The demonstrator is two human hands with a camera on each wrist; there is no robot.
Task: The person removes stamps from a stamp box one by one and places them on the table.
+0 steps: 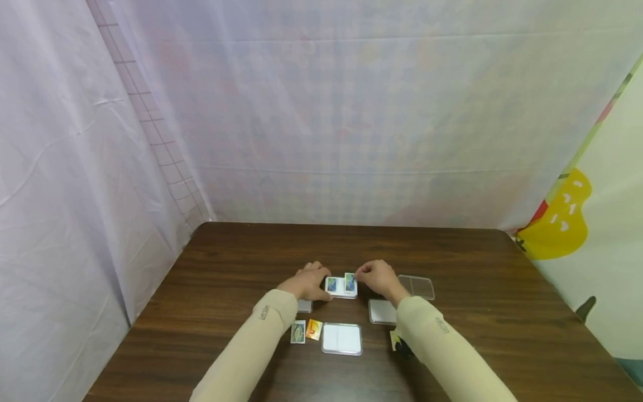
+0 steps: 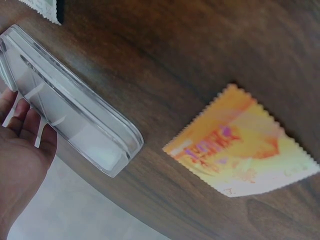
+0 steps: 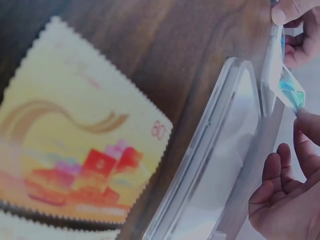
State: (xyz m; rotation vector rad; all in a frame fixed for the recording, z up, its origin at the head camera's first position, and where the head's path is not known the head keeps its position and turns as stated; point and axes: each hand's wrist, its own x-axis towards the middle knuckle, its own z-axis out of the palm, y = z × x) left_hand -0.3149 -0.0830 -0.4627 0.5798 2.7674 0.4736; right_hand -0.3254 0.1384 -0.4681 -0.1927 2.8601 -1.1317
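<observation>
A shallow clear case point(image 1: 339, 295) with a white inside stands mid-table; a blue-and-green stamp point(image 1: 332, 285) lies in its left half. My left hand point(image 1: 308, 281) grips the left end of this case, thumb at the near corner and forefinger at the far one. Between thumb and forefinger, my right hand point(image 1: 378, 276) pinches a second blue-and-green stamp point(image 1: 349, 283) by its right edge. That stamp slants over the case's right half, and in the right wrist view the stamp point(image 3: 291, 90) tilts up from the case, its corner at the fingertips.
Nearer stand a white-lined case point(image 1: 341, 339), another case point(image 1: 383, 312) by the right sleeve and one point(image 2: 75, 107) by the left. A transparent divided tray point(image 1: 417, 286) lies far right. An orange stamp point(image 1: 314, 329), a greenish stamp point(image 1: 298, 331) and a yellow stamp point(image 3: 90, 140) lie on the table.
</observation>
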